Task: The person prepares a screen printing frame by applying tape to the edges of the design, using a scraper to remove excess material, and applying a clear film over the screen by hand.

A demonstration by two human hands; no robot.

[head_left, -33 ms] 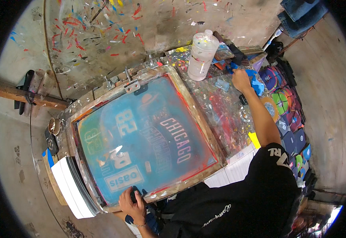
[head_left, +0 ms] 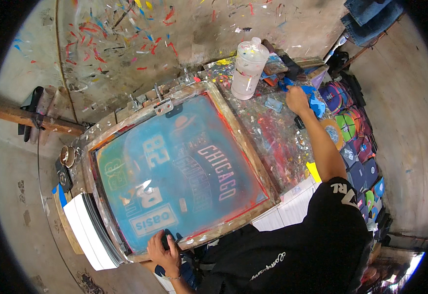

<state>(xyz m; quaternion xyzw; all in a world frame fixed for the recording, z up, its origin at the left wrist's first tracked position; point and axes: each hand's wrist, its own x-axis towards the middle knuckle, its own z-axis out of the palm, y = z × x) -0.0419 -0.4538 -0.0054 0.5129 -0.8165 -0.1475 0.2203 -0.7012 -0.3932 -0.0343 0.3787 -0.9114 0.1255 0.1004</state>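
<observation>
A wooden-framed printing screen [head_left: 241, 149], coated blue with stencilled lettering, lies hinged under metal clamps [head_left: 163, 107]. My left hand [head_left: 165, 257] is at its near edge, fingers curled over a small black object [head_left: 167, 239], partly hidden. Out to the right, my right hand [head_left: 298, 102] reaches onto the paint-spattered bench [head_left: 280, 142], fingers closed on crumpled blue material [head_left: 317, 105]. Beside it are a translucent plastic jug [head_left: 247, 71], a small clear block [head_left: 273, 104] and a dark small item [head_left: 300, 123].
A white paper stack [head_left: 87, 230] sits left of the screen, near a round tin [head_left: 68, 156]. Colourful folded goods [head_left: 351, 147] are piled along the right. Denim [head_left: 370, 19] hangs top right. A wooden beam [head_left: 37, 117] juts from the left; a spattered wall [head_left: 125, 29] stands behind.
</observation>
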